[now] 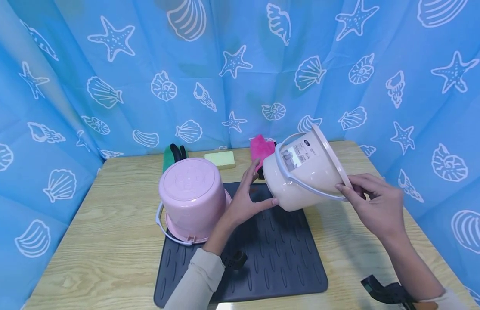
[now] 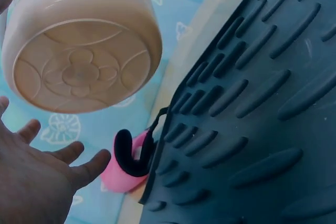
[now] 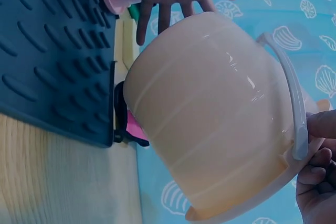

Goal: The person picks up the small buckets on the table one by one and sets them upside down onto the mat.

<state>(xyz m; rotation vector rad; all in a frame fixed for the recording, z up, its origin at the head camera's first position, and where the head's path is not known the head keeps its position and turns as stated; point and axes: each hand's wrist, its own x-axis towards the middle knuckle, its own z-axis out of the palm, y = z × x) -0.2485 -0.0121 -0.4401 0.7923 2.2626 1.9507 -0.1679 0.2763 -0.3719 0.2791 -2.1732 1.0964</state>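
A cream bucket point(image 1: 301, 189) is tilted in the air over the mat's right side, its rim up and to the right and its base towards the left. My right hand point(image 1: 375, 204) grips it at the rim, beside the pale handle point(image 3: 294, 98). My left hand point(image 1: 241, 204) is spread next to the base, thumb near the lower edge; the left wrist view shows a gap between its fingers and the base point(image 2: 81, 72). Upside down on the mat's left part stands a pink bucket point(image 1: 191, 185), its handle hanging at the rim.
A dark ridged mat point(image 1: 274, 267) lies on the wooden table point(image 1: 104, 232). Along the back are a yellow sponge point(image 1: 220, 159), a pink cloth item point(image 1: 261, 147) with a black part, and a green item point(image 1: 168, 158) with black loops. A blue shell-print curtain point(image 1: 232, 103) surrounds the table.
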